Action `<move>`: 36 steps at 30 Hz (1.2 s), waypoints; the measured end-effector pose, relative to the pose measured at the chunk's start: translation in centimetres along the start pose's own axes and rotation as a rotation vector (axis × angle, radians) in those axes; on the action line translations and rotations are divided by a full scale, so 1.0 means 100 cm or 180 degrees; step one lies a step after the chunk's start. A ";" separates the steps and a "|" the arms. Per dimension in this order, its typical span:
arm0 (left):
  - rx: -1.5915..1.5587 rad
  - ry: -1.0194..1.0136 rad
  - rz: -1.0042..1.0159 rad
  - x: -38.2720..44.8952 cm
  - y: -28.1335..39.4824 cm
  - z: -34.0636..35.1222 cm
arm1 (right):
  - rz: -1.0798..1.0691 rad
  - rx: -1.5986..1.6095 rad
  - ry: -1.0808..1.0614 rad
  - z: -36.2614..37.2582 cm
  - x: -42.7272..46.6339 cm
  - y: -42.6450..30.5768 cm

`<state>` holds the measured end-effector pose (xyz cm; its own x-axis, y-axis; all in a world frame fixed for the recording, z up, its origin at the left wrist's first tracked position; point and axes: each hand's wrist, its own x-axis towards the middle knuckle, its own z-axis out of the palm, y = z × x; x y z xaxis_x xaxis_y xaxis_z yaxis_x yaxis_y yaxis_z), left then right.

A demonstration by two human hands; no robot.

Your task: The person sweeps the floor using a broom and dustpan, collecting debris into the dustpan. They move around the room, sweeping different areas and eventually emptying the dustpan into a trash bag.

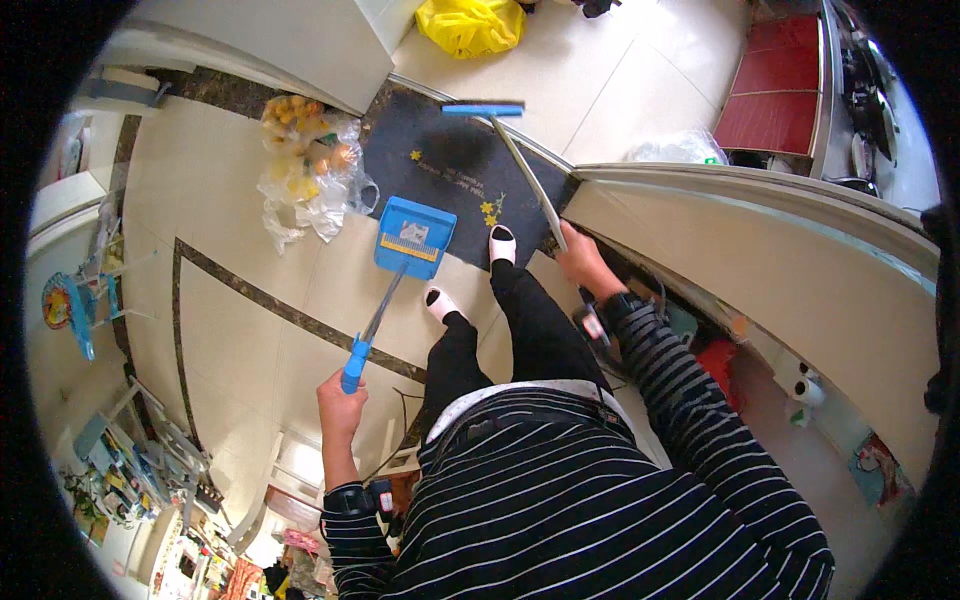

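Observation:
My left hand [341, 403] is closed around the blue grip of a long-handled dustpan [415, 211]. The blue pan rests at the near left edge of a dark doormat [427, 154], and a yellow comb strip runs across it. In my right hand [589, 259] is the pale pole of a broom [484, 110] with a flat blue head. That head is over the mat's far edge, beside the door track [536, 142]; whether it touches the floor I cannot tell. Yellow flowers and writing decorate the mat. My slippered feet stand at its near side.
Clear plastic bags of orange fruit [315, 154] lie left of the mat. Beyond the track are a yellow plastic bag [471, 26] and red drawer fronts [772, 82]. A pale sliding door panel [750, 247] stands close on the right, and a chair [281, 487] at lower left.

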<state>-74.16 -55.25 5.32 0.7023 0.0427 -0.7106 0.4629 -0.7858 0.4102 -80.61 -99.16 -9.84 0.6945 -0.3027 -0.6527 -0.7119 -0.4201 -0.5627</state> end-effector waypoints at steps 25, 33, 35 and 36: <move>0.0644 0.0247 0.0122 0.009 -0.040 0.005 | -0.0192 -0.0790 -0.0742 0.085 0.127 -0.092; 0.0755 0.0251 0.0055 0.009 -0.032 0.002 | 0.0301 -0.0729 -0.1539 0.007 0.021 -0.038; 0.0752 0.0280 0.0054 0.008 -0.032 0.003 | 0.0122 -0.0671 -0.1662 -0.037 -0.015 -0.051; 0.0728 0.0306 0.0078 0.008 -0.032 0.003 | 0.0235 -0.0677 -0.1546 -0.046 -0.030 -0.057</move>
<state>-75.27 -52.89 3.24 0.7651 0.0718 -0.6399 0.3183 -0.9060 0.2789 -78.17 -99.80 -2.28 0.4794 0.0717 -0.8747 -0.6853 -0.5921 -0.4241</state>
